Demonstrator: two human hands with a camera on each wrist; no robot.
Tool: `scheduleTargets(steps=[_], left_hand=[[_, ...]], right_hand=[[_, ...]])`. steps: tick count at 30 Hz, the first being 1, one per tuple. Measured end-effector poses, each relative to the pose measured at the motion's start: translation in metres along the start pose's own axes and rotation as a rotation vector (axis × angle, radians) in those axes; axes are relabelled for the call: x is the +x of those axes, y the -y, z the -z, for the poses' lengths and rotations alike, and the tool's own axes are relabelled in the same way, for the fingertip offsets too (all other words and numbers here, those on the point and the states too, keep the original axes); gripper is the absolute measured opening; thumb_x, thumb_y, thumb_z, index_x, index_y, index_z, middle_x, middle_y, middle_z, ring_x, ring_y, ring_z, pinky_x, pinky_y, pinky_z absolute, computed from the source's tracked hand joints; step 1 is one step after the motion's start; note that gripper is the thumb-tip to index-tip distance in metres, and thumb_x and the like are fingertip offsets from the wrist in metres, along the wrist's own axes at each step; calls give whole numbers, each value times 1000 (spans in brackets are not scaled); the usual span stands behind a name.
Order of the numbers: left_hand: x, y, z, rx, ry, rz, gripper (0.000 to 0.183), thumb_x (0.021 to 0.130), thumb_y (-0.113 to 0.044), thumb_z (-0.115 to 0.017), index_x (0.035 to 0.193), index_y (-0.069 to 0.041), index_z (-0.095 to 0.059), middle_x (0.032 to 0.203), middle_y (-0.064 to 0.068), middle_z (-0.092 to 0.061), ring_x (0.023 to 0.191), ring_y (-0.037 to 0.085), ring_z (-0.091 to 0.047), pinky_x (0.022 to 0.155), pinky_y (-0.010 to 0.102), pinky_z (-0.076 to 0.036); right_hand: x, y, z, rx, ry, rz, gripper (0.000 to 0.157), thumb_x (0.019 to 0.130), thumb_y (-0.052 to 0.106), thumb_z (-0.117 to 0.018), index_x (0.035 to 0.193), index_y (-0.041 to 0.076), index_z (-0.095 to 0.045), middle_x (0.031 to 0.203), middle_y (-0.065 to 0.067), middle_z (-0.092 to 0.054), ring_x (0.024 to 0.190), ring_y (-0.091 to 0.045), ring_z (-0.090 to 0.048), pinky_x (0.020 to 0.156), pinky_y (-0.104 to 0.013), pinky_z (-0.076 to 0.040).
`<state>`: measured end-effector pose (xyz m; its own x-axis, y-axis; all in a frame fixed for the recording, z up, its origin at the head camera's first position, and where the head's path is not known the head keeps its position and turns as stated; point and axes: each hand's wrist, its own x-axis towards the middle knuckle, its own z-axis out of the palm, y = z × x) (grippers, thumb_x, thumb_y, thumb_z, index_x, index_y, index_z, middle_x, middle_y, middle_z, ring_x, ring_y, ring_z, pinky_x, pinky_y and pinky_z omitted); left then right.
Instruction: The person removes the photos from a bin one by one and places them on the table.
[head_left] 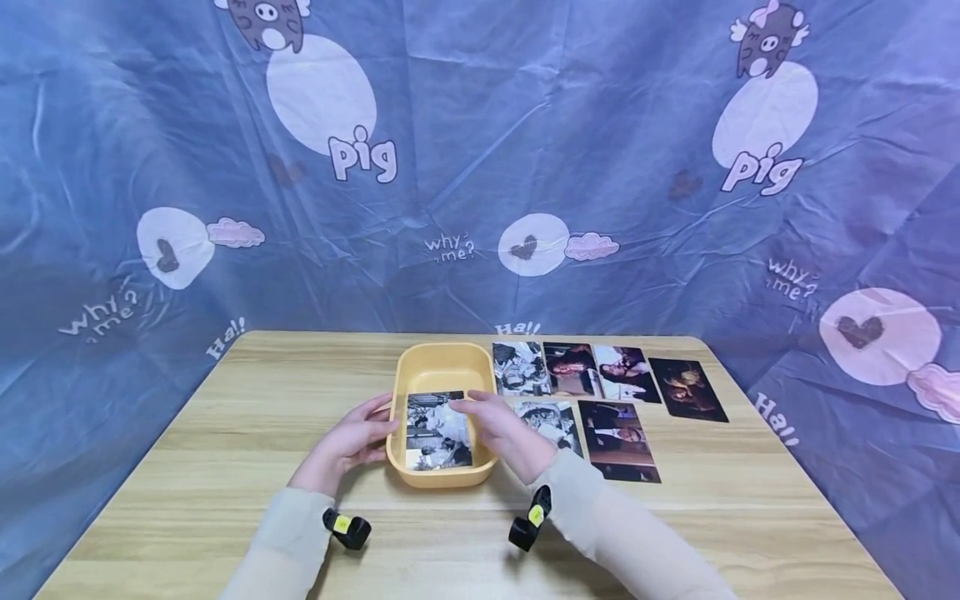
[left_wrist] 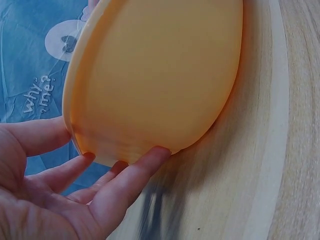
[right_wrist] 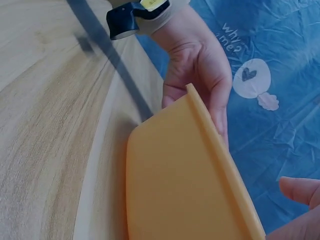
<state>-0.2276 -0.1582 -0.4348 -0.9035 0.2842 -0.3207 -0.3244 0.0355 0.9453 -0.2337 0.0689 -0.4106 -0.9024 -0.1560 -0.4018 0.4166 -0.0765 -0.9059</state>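
A yellow plastic bin (head_left: 444,367) stands on the table in front of me. Inside it, toward the near end, lies a black-and-white photo (head_left: 435,442). My left hand (head_left: 352,437) holds the bin's left side; the left wrist view shows the thumb at the rim and the fingers (left_wrist: 131,176) against the outer wall. Over the right rim reaches my right hand (head_left: 504,427), its thumb and forefinger extended above the photo's upper right corner. In the right wrist view, only part of the right hand (right_wrist: 302,217) shows, beyond the bin's wall.
Right of the bin, several photos lie flat in two rows, among them a dark one (head_left: 687,389) at the far right and a colour one (head_left: 619,442) in the near row. My right forearm partly covers a black-and-white photo (head_left: 551,421). A blue printed cloth (head_left: 465,167) hangs behind the table (head_left: 300,367).
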Motion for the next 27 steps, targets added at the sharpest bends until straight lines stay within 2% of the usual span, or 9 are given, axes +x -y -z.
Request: scheduleTargets(steps=[3, 9, 11, 13, 15, 17, 19, 22, 27], left_hand=[[-1, 0, 0, -7, 0, 2, 67, 95, -2, -51, 153, -4, -18, 153, 29, -25, 118, 35, -58, 88, 44, -58], [-1, 0, 0, -16, 2, 2, 67, 96, -3, -52, 153, -5, -17, 154, 29, -25, 104, 23, -63, 86, 43, -58], [0, 0, 0, -17, 1, 3, 67, 96, -4, -52, 153, -5, -18, 154, 29, -25, 102, 21, -63, 86, 43, -58], [0, 1, 0, -19, -2, 5, 67, 95, -3, -52, 153, -5, -18, 154, 29, -25, 102, 21, -64, 86, 43, -58], [0, 2, 0, -17, -1, 4, 68, 95, -3, -52, 153, -5, -18, 154, 29, -25, 102, 22, -64, 87, 43, -58], [0, 2, 0, -19, -2, 4, 68, 95, -2, -52, 153, -5, -18, 154, 29, -25, 103, 23, -63, 87, 44, -58], [0, 2, -1, -20, 1, 3, 68, 95, -2, -52, 153, -5, -18, 154, 29, -24, 104, 23, -63, 87, 44, -58], [1, 2, -1, -29, 2, 5, 68, 95, -2, -52, 154, -6, -18, 154, 28, -24, 103, 22, -63, 86, 42, -58], [1, 3, 1, -21, 8, -2, 68, 95, -2, -52, 154, -5, -17, 154, 29, -24, 107, 24, -62, 86, 42, -58]], right_hand=[[4, -3, -3, 2, -13, -29, 78, 88, 7, -62, 150, -5, -18, 156, -31, -13, 144, -49, -9, 114, -70, -8], [9, -7, -7, -47, -42, -45, 77, 86, 4, -63, 149, -6, -20, 154, -29, -23, 139, -47, -27, 107, -62, -35], [11, -10, -7, -74, -51, -19, 75, 85, 2, -62, 147, -9, -22, 151, -30, -28, 125, -40, -43, 98, -47, -47], [12, -12, -7, -101, -60, 24, 71, 86, -1, -60, 145, -12, -24, 148, -31, -32, 107, -28, -54, 86, -30, -51], [13, -14, -7, -117, -60, 76, 67, 86, -5, -57, 144, -14, -26, 142, -31, -38, 85, -15, -53, 68, -17, -46], [13, -16, -8, -126, -53, 116, 65, 86, -9, -55, 145, -14, -27, 132, -28, -45, 71, -7, -46, 59, -13, -41], [13, -17, -9, -111, -32, 132, 66, 85, -12, -52, 147, -10, -27, 114, -18, -49, 65, -6, -43, 56, -14, -40], [13, -17, -11, -109, -3, 139, 70, 85, -15, -50, 149, -4, -26, 94, -4, -45, 62, -6, -40, 53, -16, -38], [9, -18, -11, -160, 2, 197, 71, 84, -16, -49, 150, -1, -27, 83, 1, -42, 66, -8, -42, 54, -16, -37]])
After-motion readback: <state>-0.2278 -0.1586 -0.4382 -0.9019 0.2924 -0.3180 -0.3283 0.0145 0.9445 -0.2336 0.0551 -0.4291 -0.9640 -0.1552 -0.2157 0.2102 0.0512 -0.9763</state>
